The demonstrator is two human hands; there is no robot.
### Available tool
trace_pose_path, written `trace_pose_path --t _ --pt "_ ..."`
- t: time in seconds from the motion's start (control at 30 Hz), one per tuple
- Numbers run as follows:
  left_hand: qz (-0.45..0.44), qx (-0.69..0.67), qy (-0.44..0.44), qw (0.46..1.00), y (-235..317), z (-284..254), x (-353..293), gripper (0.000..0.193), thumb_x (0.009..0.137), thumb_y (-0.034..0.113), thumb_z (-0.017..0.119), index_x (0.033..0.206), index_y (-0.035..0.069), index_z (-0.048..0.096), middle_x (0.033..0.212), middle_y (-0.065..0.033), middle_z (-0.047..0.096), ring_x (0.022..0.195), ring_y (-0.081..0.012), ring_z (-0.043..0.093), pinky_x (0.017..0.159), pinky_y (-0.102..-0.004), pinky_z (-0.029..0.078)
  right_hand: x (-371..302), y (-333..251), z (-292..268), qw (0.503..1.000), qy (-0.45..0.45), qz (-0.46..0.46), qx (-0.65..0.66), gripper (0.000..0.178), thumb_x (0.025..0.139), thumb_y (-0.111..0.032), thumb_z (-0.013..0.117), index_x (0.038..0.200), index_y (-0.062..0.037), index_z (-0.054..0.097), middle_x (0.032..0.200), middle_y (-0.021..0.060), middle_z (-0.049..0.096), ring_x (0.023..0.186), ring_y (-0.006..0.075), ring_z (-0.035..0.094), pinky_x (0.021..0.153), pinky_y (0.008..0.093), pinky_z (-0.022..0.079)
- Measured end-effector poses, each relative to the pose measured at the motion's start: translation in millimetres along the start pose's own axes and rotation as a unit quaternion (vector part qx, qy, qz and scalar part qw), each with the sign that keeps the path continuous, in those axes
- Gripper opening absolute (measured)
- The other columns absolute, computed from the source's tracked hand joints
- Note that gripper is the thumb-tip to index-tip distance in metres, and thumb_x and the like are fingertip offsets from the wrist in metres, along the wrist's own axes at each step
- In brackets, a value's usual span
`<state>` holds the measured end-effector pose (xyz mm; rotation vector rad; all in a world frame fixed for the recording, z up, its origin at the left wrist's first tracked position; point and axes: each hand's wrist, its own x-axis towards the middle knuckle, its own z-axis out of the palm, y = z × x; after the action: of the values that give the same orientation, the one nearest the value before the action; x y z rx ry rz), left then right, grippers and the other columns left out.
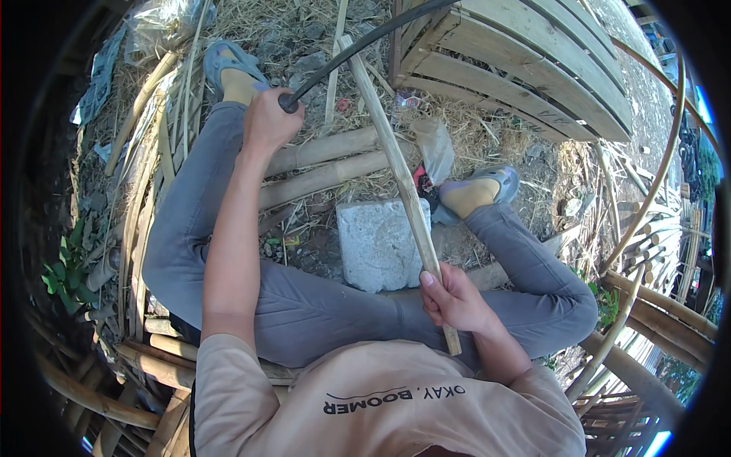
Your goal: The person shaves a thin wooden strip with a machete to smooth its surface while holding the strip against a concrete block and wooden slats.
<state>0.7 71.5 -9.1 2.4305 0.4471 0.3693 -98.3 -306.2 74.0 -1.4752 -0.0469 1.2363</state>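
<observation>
My left hand (270,122) is stretched forward, its fingers wrapped round the near end of a long, dark, curved tool (358,47). The tool is slim and blade-like, running up to the right past the top edge; its grip is hidden in my fist. My right hand (455,301), close to my lap, is closed round the lower part of a long wooden stick (400,167). The stick slants forward and left, its far end beside the dark tool; I cannot tell whether they touch. Beneath the stick, a pale concrete block (379,247) sits between my legs.
Two bamboo poles (324,175) lie across the ground beyond the block. A slatted wooden crate (525,65) stands at the far right. A clear plastic bag (434,148) lies near my right foot. Straw covers the ground, bamboo strips (145,190) lie at left, and cut poles (655,244) are stacked at right.
</observation>
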Motion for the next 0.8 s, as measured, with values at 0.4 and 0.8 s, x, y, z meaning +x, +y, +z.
trace_pose_path --t 0.4,0.8 --pt "0.094 0.005 -0.15 0.984 52.1 32.4 -24.2 0.018 0.07 0.018 0.075 0.082 0.006 0.075 0.08 -0.0174 0.071 0.082 -0.038 0.067 0.078 -0.0446 0.052 7.3 2.1 -13.7 0.994 0.086 -0.039 -0.051 0.029 0.109 -0.027 0.042 0.089 -0.0064 0.045 0.058 -0.0024 0.047 0.045 0.0071 0.046 0.044 0.0249 0.039" --pt "0.001 0.05 -0.109 0.993 25.1 10.5 -7.8 0.016 0.072 0.016 0.064 0.077 0.004 0.073 0.074 -0.0253 0.066 0.076 -0.0443 0.066 0.071 -0.0502 0.053 0.6 -1.7 -7.4 0.987 0.039 -0.007 -0.157 0.027 0.108 -0.024 0.044 0.09 -0.0055 0.047 0.057 -0.0024 0.047 0.047 0.0094 0.048 0.046 0.0278 0.039"
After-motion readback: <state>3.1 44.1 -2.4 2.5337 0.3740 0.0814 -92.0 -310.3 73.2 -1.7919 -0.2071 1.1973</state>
